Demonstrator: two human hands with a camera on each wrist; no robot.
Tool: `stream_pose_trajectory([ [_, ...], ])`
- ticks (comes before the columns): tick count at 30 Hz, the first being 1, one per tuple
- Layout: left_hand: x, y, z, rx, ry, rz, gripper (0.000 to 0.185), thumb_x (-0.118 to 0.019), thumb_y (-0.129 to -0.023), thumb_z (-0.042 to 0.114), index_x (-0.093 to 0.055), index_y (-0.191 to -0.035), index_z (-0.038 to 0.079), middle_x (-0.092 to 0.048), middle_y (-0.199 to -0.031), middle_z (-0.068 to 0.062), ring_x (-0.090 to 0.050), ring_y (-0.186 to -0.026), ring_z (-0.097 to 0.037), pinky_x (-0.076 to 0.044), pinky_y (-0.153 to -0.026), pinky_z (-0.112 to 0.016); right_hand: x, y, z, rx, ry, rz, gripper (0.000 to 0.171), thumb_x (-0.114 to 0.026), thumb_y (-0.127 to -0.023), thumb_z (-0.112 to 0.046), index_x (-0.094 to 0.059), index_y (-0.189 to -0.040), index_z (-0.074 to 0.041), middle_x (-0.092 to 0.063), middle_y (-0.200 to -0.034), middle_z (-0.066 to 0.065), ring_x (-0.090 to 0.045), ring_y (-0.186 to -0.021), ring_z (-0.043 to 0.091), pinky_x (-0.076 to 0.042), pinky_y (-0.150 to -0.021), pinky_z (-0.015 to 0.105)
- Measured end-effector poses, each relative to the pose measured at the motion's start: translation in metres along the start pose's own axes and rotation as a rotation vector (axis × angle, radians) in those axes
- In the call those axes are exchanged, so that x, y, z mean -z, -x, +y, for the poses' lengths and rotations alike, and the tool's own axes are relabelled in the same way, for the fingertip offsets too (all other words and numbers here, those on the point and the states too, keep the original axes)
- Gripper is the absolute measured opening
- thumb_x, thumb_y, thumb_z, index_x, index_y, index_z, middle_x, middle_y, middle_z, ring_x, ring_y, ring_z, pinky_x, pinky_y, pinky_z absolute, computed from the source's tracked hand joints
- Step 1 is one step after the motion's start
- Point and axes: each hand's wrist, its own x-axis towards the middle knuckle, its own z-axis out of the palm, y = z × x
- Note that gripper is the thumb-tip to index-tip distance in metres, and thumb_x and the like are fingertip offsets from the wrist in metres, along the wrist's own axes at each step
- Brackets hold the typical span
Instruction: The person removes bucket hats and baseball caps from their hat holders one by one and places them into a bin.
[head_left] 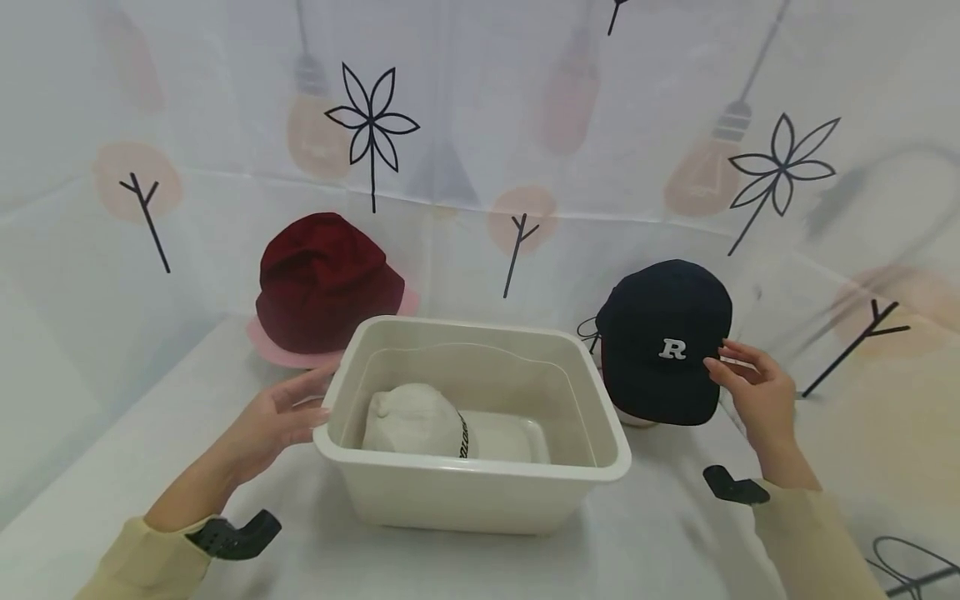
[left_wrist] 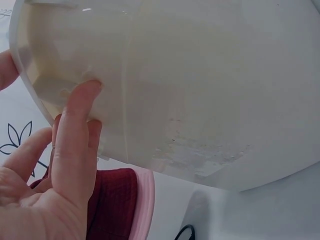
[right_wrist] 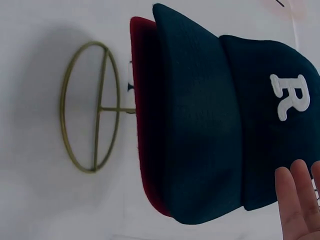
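A cream plastic tub (head_left: 480,504) stands in front, a white cap (head_left: 412,421) with black lettering inside it. At the tub's left rim my left hand (head_left: 266,421) holds on, its thumb at the rim edge. Beneath the lip, its fingers (left_wrist: 75,145) lie against the outer wall. To the right, a dark navy baseball cap (head_left: 667,333) with a white letter R sits on a stand (right_wrist: 96,107) with a gold wire ring base. My right hand (head_left: 765,392) is beside this cap, fingers extended, fingertips right at its side edge.
Behind the tub at left is a dark red bucket hat (head_left: 326,283), with a pink brim (head_left: 281,350) showing below it. A printed white cloth (head_left: 465,167) hangs behind the white table (head_left: 622,542). A black cable (head_left: 911,554) lies at the lower right.
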Motion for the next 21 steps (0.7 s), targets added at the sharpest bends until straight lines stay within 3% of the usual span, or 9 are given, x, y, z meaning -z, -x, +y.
stream_pose_trajectory([
  [4, 0.001, 0.0, -0.001, -0.007, -0.002, -0.005, 0.06, -0.06, -0.088, 0.008, -0.037, -0.143, 0.013, -0.047, -0.125, -0.005, -0.055, -0.11, -0.011, -0.048, -0.084, -0.037, 0.001, -0.007, -0.004, -0.013, 0.035, 0.0, 0.047, -0.073, -0.081, -0.017, -0.058, -0.125, -0.011, -0.057, -0.103, -0.009, -0.057, -0.083, -0.006, -0.043, -0.068, 0.005],
  [15, -0.002, 0.0, 0.002, -0.018, 0.006, -0.006, 0.059, -0.06, -0.088, 0.007, -0.038, -0.143, 0.012, -0.047, -0.126, -0.006, -0.055, -0.109, -0.013, -0.049, -0.082, -0.038, 0.003, -0.017, -0.012, -0.042, 0.124, 0.056, 0.051, -0.073, -0.08, -0.022, -0.057, -0.126, -0.009, -0.055, -0.103, -0.01, -0.051, -0.085, -0.007, -0.04, -0.066, 0.005],
  [21, -0.002, 0.0, 0.001, -0.015, 0.007, -0.008, 0.06, -0.06, -0.088, 0.008, -0.038, -0.143, 0.012, -0.046, -0.127, -0.008, -0.055, -0.109, -0.014, -0.048, -0.083, -0.038, 0.005, -0.023, -0.007, -0.039, 0.16, 0.021, 0.054, -0.073, -0.081, -0.026, -0.054, -0.13, -0.014, -0.051, -0.105, -0.011, -0.049, -0.087, -0.007, -0.038, -0.065, 0.006],
])
